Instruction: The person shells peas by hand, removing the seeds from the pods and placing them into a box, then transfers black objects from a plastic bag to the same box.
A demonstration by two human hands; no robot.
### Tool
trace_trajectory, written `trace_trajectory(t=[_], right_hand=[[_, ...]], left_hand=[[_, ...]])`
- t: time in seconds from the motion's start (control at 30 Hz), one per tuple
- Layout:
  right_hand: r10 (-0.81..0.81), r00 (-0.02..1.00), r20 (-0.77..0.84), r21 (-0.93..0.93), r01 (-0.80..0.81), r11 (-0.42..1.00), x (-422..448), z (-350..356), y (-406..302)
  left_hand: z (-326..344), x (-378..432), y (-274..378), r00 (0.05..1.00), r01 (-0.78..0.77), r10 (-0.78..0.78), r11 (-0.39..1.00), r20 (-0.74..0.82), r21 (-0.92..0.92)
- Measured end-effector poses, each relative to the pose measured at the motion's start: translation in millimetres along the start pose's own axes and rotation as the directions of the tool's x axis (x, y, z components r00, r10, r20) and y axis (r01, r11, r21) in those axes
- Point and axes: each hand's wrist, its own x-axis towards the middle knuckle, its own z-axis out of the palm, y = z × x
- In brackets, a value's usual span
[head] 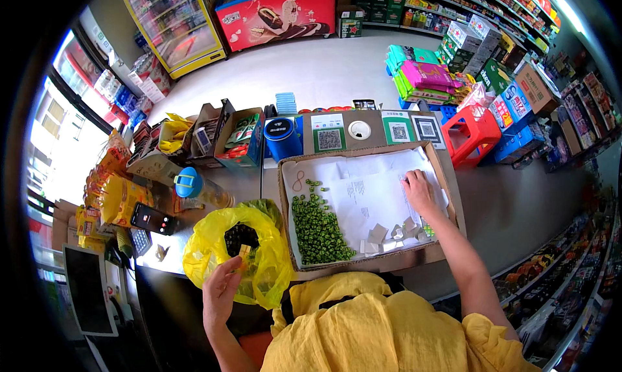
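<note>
My left hand is at the near side of an open yellow plastic bag, fingers pointing into its mouth. Small dark pieces fill part of the bag. A pale yellow piece appears by my fingertips; whether I grip it is unclear. My right hand rests with bent fingers on white paper lining a shallow cardboard box. Something small and dark shows at its fingertips, too small to name. Many small green pieces lie heaped at the box's left. Grey card scraps lie near its front edge.
A rubber band lies in the box's far left corner. Left of the bag are a blue-lidded bottle and a phone. A blue canister and printed code cards stand behind the box. A red stool is right of the counter.
</note>
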Motion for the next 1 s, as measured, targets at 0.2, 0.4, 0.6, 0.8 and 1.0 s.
trace_trajectory(t=[0.2,0.4,0.6,0.8,1.0], right_hand=[[-0.074,0.997,0.004,0.296,0.069,0.953,2,-22,21],[0.028,0.976,0.218,0.411,-0.117,0.904,9,-40,31],[0.04,0.938,0.344,0.641,-0.265,0.721,17,-38,44],[-0.057,0.975,0.215,0.397,-0.034,0.917,39,-28,23],[-0.19,0.975,0.118,0.097,0.179,0.979,54,12,-19]], left_hand=[[-3,-13,-11,0.998,0.038,-0.045,0.992,-0.052,-0.122],[-4,-17,-13,0.998,0.021,-0.026,0.997,-0.061,-0.08],[-4,-22,-14,0.997,0.028,-0.033,0.997,-0.074,-0.069],[-2,-26,-14,0.994,0.031,-0.037,0.998,-0.098,-0.06],[0,-30,-13,0.992,0.035,-0.047,0.994,-0.119,-0.099]])
